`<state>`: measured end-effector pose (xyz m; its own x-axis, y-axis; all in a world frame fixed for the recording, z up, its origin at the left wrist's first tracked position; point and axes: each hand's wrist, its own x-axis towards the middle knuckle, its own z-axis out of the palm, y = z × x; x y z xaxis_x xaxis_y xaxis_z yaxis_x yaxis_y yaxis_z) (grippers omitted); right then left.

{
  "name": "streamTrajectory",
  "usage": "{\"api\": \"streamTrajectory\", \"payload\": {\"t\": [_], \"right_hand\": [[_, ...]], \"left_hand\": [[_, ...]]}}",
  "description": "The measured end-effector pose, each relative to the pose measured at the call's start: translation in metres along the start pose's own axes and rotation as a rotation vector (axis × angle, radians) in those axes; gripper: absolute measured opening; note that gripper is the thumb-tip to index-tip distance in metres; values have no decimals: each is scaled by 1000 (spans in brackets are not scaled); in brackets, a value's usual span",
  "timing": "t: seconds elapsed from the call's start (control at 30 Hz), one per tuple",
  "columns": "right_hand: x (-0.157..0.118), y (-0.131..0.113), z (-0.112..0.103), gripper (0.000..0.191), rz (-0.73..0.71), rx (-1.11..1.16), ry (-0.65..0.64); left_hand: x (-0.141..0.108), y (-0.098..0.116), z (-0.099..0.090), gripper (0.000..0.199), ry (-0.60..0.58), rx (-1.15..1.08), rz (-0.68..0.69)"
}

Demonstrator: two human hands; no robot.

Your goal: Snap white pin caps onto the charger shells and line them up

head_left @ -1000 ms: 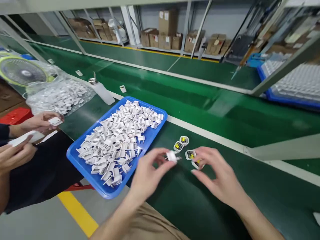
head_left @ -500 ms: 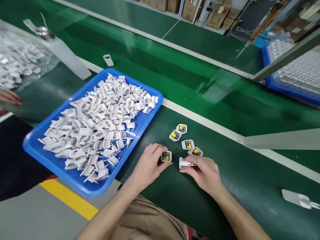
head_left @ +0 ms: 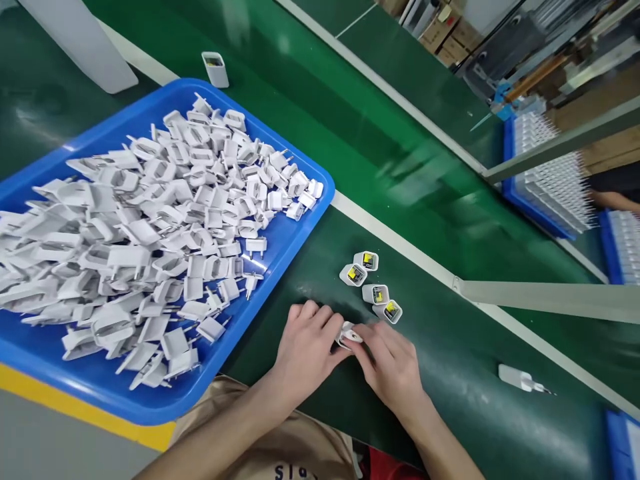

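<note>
My left hand [head_left: 307,347] is closed around a white charger housing [head_left: 341,338], mostly hidden by the fingers. Pinched in my right hand [head_left: 393,363] is a white plug cap [head_left: 353,335], held against the housing's open end; whether it is seated I cannot tell. Just beyond my hands stand several open charger housings [head_left: 376,294] with yellow and black parts inside. To the left, a blue tray [head_left: 280,267] holds a heap of white plug caps [head_left: 200,200] with metal pins.
A joined charger [head_left: 515,377] lies on the green table at the right. One open housing [head_left: 216,70] stands behind the tray. A grey post [head_left: 550,300] juts in from the right. Across the divider are blue trays with rows of white pieces [head_left: 550,177] and a person's arm [head_left: 617,200].
My right hand has moved left and brought the plug cap to the housing in my left hand. The camera view has turned and shifted.
</note>
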<state>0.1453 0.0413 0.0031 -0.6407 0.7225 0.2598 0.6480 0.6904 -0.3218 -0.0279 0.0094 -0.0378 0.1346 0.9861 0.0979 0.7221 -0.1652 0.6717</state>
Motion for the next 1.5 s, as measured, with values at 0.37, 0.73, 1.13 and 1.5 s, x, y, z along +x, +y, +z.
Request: {"api": "streamTrajectory", "payload": {"t": [0.37, 0.73, 1.13, 1.5], "right_hand": [[7, -13, -13, 8, 22, -62, -128], [2, -7, -2, 17, -29, -136, -132], [-43, 25, -35, 31, 79, -351, 34], [-96, 68, -110, 26, 555, -544, 381]], "left_hand": [[-1, 0, 0, 21, -20, 3, -8], [1, -2, 1, 18, -18, 29, 8], [-27, -15, -74, 34, 141, 262, -27], [-10, -50, -113, 22, 198, 640, -168]]}}
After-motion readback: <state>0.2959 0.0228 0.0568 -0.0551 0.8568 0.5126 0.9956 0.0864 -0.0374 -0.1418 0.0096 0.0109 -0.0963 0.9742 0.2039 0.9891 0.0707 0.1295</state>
